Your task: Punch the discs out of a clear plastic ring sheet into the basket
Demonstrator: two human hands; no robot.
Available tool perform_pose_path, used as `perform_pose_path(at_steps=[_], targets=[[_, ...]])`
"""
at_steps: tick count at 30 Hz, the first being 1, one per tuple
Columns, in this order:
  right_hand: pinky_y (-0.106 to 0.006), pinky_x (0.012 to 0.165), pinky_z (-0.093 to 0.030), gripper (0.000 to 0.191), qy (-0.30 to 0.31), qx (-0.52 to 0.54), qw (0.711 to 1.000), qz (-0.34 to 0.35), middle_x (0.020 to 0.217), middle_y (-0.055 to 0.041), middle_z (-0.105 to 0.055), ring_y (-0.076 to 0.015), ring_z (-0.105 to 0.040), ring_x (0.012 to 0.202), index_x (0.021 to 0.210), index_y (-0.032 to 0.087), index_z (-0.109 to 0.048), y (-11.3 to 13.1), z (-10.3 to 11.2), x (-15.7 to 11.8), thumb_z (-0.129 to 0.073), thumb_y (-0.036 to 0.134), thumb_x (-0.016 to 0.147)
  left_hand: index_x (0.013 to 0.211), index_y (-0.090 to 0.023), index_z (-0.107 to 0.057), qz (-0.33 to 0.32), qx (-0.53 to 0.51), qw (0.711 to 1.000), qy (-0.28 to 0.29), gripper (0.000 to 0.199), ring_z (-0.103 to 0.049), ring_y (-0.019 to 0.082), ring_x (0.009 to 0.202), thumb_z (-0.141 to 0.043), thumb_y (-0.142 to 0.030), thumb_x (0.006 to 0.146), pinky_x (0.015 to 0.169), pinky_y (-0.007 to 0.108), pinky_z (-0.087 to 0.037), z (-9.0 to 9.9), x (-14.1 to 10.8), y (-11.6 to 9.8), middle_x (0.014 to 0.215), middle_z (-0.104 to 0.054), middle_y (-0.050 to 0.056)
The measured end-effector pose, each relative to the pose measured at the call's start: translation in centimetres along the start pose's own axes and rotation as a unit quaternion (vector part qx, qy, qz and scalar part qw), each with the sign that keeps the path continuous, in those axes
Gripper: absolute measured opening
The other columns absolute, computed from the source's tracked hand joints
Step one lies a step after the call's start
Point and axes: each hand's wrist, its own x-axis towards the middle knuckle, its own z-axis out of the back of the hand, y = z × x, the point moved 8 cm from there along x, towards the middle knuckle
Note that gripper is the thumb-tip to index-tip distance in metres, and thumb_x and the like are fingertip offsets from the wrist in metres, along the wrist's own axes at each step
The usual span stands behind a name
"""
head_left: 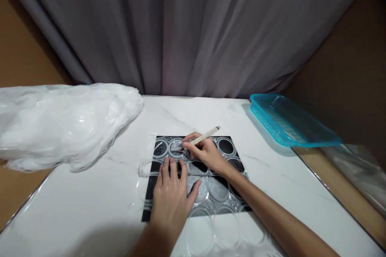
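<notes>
A clear plastic sheet with rows of round shapes lies over a black rectangular sheet on the white table. My left hand rests palm down on the plastic, its fingers spread and nothing held. Between the thumb and fingers of my right hand is a pale pen-like tool, tilted with its upper end to the right. Its lower end is near a circle in the top row; the exact tip is too small to make out.
A large heap of clear plastic covers the table's left back. At the right edge stands a blue tray, with a clear plastic bag beyond it. A grey curtain hangs behind the white table.
</notes>
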Motion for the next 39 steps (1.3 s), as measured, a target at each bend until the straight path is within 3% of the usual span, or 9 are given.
perform_pose_path(at_steps=[2, 7, 9, 25, 28, 30, 33, 36, 39], targets=[[-0.024, 0.054, -0.037, 0.034, 0.008, 0.029, 0.999, -0.014, 0.061, 0.0020, -0.061, -0.0124, -0.052, 0.056, 0.112, 0.016, -0.069, -0.3, 0.0, 0.2, -0.073, 0.047, 0.098, 0.138, -0.008, -0.068, 0.002, 0.013, 1.000, 0.006, 0.060, -0.061, 0.042, 0.129, -0.063, -0.052, 0.097, 0.104, 0.049, -0.054, 0.0, 0.0, -0.1, 0.135, -0.063, 0.030], [-0.024, 0.057, -0.047, 0.040, 0.010, 0.072, 0.997, -0.016, 0.085, -0.0053, -0.072, -0.0115, -0.058, 0.058, 0.104, 0.014, -0.070, -0.4, -0.3, 0.5, -0.079, 0.051, 0.091, 0.136, -0.011, -0.070, -0.003, 0.017, 1.000, 0.002, 0.055, -0.060, 0.041, 0.132, -0.062, -0.050, 0.099, 0.107, 0.049, -0.053, 0.4, -0.1, -0.6, 0.137, -0.063, 0.029], [-0.024, 0.056, -0.047, 0.040, 0.004, 0.072, 0.997, -0.014, 0.083, -0.0049, -0.071, -0.0116, -0.058, 0.058, 0.102, 0.013, -0.071, -0.6, -0.6, 0.5, -0.078, 0.051, 0.091, 0.135, -0.010, -0.070, -0.010, 0.028, 1.000, 0.000, 0.054, -0.061, 0.042, 0.131, -0.063, -0.049, 0.098, 0.106, 0.050, -0.054, 0.4, -0.1, -0.7, 0.136, -0.064, 0.030], [-0.026, 0.059, -0.048, 0.036, 0.009, -0.023, 1.000, 0.008, 0.081, -0.0043, -0.071, -0.0147, -0.062, 0.063, 0.103, 0.014, -0.074, -0.5, -1.4, 0.1, -0.071, 0.050, 0.099, 0.134, -0.009, -0.070, 0.000, -0.005, 1.000, -0.002, 0.056, -0.058, 0.045, 0.134, -0.059, -0.052, 0.099, 0.107, 0.053, -0.052, 0.1, -0.3, -0.3, 0.134, -0.065, 0.031], [-0.030, 0.070, -0.052, 0.029, 0.010, -0.080, 0.996, 0.046, 0.087, -0.0048, -0.073, -0.0175, -0.067, 0.075, 0.099, 0.018, -0.075, 0.6, -1.4, -0.6, -0.066, 0.044, 0.104, 0.134, -0.011, -0.070, -0.002, -0.006, 1.000, 0.005, 0.055, -0.058, 0.044, 0.134, -0.060, -0.053, 0.099, 0.107, 0.053, -0.053, 0.0, -0.4, -0.2, 0.133, -0.066, 0.028], [-0.034, 0.082, -0.053, 0.026, 0.045, -0.180, 0.973, 0.136, 0.101, -0.0065, -0.075, -0.0205, -0.069, 0.090, 0.107, 0.020, -0.075, 2.3, -2.1, -1.5, -0.058, 0.038, 0.110, 0.135, -0.013, -0.069, -0.001, -0.008, 1.000, 0.013, 0.055, -0.058, 0.043, 0.133, -0.059, -0.053, 0.100, 0.106, 0.053, -0.053, 0.0, -0.4, -0.1, 0.134, -0.066, 0.025], [-0.040, 0.087, -0.054, 0.029, 0.116, -0.364, 0.882, 0.275, 0.117, -0.0102, -0.075, -0.0242, -0.068, 0.101, 0.128, 0.017, -0.068, 4.0, -3.9, -3.2, -0.046, 0.030, 0.114, 0.135, -0.011, -0.069, -0.003, -0.012, 1.000, 0.016, 0.055, -0.056, 0.043, 0.133, -0.059, -0.052, 0.100, 0.105, 0.054, -0.053, 0.2, -0.3, -0.1, 0.134, -0.066, 0.025], [-0.039, 0.084, -0.055, 0.029, 0.115, -0.490, 0.798, 0.331, 0.123, -0.0125, -0.073, -0.0246, -0.068, 0.102, 0.133, 0.013, -0.064, 4.2, -4.6, -3.8, -0.045, 0.022, 0.114, 0.130, -0.008, -0.072, -0.015, -0.011, 1.000, 0.011, 0.055, -0.057, 0.044, 0.131, -0.061, -0.052, 0.098, 0.103, 0.054, -0.055, 0.0, -0.3, -0.2, 0.134, -0.065, 0.026], [-0.039, 0.082, -0.054, 0.027, 0.097, -0.563, 0.741, 0.353, 0.122, -0.0137, -0.073, -0.0246, -0.069, 0.100, 0.133, 0.010, -0.063, 4.1, -5.3, -3.7, -0.049, 0.017, 0.111, 0.124, -0.009, -0.076, -0.021, -0.005, 1.000, 0.007, 0.053, -0.057, 0.043, 0.130, -0.059, -0.053, 0.098, 0.100, 0.052, -0.057, -0.5, -0.4, -0.3, 0.136, -0.065, 0.024]])
